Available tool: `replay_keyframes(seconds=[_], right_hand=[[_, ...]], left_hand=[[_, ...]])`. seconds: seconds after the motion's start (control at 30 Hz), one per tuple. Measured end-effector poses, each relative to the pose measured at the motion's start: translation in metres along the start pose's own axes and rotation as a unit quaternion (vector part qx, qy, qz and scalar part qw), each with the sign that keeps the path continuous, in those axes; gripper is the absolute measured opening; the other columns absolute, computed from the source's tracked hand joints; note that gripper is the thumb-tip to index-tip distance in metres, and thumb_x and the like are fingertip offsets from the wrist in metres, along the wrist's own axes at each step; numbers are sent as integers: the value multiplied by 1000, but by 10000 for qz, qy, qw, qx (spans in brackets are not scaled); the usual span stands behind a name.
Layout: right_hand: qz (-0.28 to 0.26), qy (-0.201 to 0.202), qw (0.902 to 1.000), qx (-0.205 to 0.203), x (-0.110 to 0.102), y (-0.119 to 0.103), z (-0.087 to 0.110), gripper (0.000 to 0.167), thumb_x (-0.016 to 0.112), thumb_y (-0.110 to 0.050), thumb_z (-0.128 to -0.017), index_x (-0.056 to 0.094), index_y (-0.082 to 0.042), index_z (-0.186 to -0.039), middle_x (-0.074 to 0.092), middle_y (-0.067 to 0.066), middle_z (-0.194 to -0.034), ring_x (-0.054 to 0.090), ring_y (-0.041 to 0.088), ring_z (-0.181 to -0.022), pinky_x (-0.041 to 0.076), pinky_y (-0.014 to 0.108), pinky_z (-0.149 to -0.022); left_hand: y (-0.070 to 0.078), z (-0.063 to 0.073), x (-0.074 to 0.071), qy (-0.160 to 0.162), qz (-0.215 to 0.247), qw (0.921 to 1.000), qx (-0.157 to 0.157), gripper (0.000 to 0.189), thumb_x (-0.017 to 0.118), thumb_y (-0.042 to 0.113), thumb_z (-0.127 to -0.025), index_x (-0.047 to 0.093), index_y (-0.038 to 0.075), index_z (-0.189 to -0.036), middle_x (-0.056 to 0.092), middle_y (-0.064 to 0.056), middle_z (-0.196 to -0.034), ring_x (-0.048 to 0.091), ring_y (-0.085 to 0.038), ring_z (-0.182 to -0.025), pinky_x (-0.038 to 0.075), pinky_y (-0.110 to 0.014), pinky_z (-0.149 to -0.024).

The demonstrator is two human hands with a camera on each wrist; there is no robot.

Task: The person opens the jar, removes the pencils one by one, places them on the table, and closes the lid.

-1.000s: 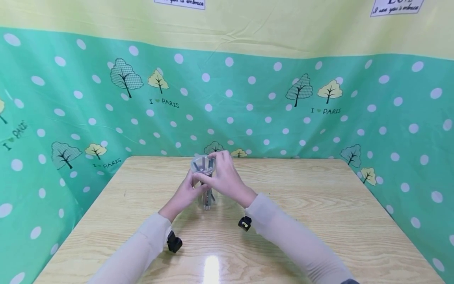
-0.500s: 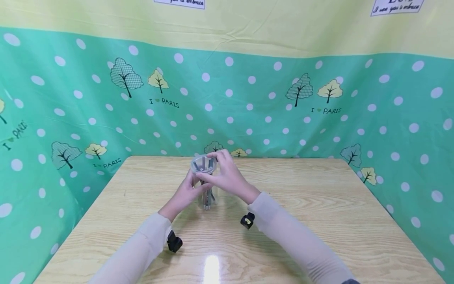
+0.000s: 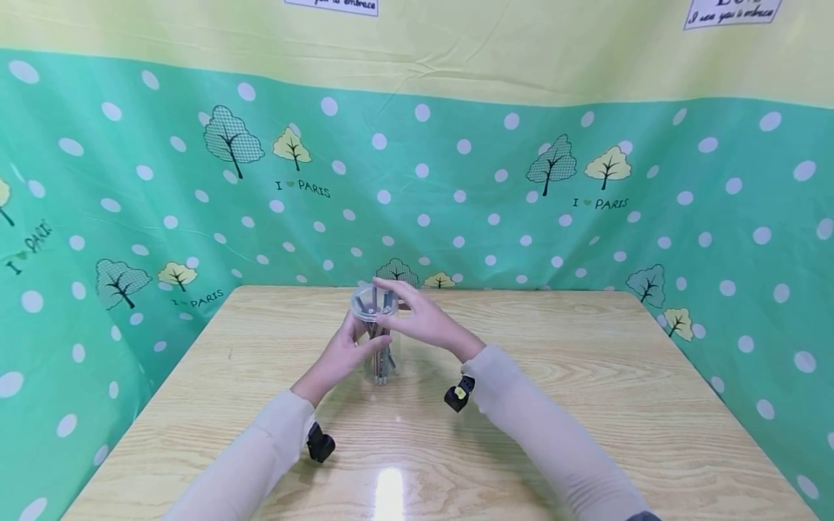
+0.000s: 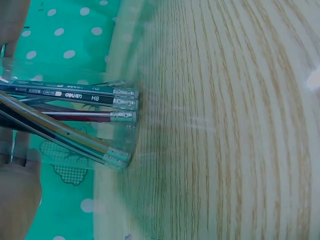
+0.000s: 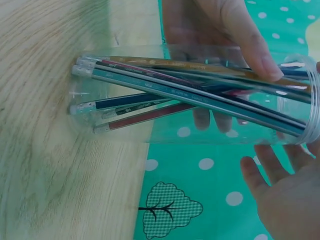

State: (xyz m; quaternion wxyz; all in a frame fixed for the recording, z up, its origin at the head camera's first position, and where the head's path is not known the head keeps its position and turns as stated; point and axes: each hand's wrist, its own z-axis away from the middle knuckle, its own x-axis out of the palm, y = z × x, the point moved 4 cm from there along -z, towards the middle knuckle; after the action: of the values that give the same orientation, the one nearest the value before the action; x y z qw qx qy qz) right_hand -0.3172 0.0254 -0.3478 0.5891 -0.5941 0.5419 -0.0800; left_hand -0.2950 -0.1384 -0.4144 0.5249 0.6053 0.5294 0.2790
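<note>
A clear cylindrical jar (image 3: 384, 373) stands upright on the table with several pencils (image 5: 165, 90) inside, their metal ends down. My left hand (image 3: 339, 358) grips the jar's upper part, thumb across the front. In the left wrist view only parts of that hand (image 4: 17, 200) show, at the left edge. At the jar's round top (image 3: 373, 304) my right hand (image 3: 423, 318) spans the rim, its thumb at the near side and a straight finger over the far side. In the right wrist view, some fingers of the right hand (image 5: 292, 195) stand spread beside the rim. Whether a clear lid covers the mouth, I cannot tell.
The wooden table (image 3: 554, 376) runs back to a green dotted curtain (image 3: 417, 181), which also flanks both sides. Black wrist cameras hang below both sleeves; the right wrist camera (image 3: 459, 394) is over the table. Bright glare (image 3: 389, 492) lies near the front.
My right hand has shifted slightly to the right and its fingers have straightened and loosened around the jar's top. The left hand and the jar stay in place.
</note>
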Motion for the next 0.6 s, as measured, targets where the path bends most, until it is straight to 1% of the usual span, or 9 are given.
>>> replay_keyframes(seconds=[0.13, 0.2, 0.33, 0.4, 0.47, 0.57, 0.6], right_hand=[[-335, -309, 9987, 209, 0, 1, -3, 69, 63, -25, -96, 32, -22, -158, 41, 0, -153, 46, 19, -133, 41, 43, -108], [-459, -406, 9975, 349, 0, 2, -4, 70, 62, -26, -94, 31, -25, -158, 42, -1, -152, 47, 20, -132, 42, 44, -107], [-570, -472, 9961, 483, 1, 3, -4, 73, 61, -31, -93, 29, -31, -158, 38, 0, -154, 46, 24, -133, 42, 51, -106], [-561, -407, 9965, 471, 1, 2, -4, 75, 62, -37, -94, 26, -32, -159, 33, -1, -158, 41, 27, -137, 39, 56, -107], [-452, -235, 9978, 417, 0, 1, -4, 76, 62, -44, -95, 24, -33, -159, 27, -1, -160, 35, 28, -142, 35, 60, -109], [-135, 166, 9991, 366, -1, -3, -4, 76, 64, -54, -93, 26, -36, -158, 23, -3, -161, 27, 25, -146, 31, 62, -111], [54, 329, 9988, 358, -1, -5, -4, 77, 65, -57, -92, 28, -36, -157, 24, -3, -161, 27, 24, -146, 31, 63, -110]], left_hand=[[-1, 0, 0, -14, -4, 10000, -63, 81, 69, 23, -97, 18, 35, -159, 41, 2, -156, 27, -26, -147, 15, -64, -116], [-1, 1, 0, -4, 11, 9999, -101, 82, 69, 23, -97, 17, 35, -159, 40, 1, -156, 27, -27, -147, 15, -65, -116], [0, 3, 0, 25, 8, 9999, -154, 83, 69, 24, -97, 16, 35, -159, 39, -1, -157, 27, -29, -147, 15, -66, -115], [0, 3, 0, 35, -23, 9998, -174, 84, 69, 24, -97, 14, 37, -159, 36, -1, -159, 27, -30, -147, 16, -66, -115], [-1, 3, -1, 36, -38, 9998, -182, 86, 69, 24, -97, 12, 38, -160, 34, -1, -160, 27, -31, -147, 16, -66, -115], [-1, 2, -1, 42, -44, 9998, -181, 88, 69, 25, -97, 9, 40, -160, 32, -1, -161, 28, -31, -147, 17, -65, -115], [-1, 2, -1, 20, -27, 9999, -142, 88, 69, 24, -97, 9, 39, -160, 32, -1, -161, 27, -31, -147, 17, -65, -115]])
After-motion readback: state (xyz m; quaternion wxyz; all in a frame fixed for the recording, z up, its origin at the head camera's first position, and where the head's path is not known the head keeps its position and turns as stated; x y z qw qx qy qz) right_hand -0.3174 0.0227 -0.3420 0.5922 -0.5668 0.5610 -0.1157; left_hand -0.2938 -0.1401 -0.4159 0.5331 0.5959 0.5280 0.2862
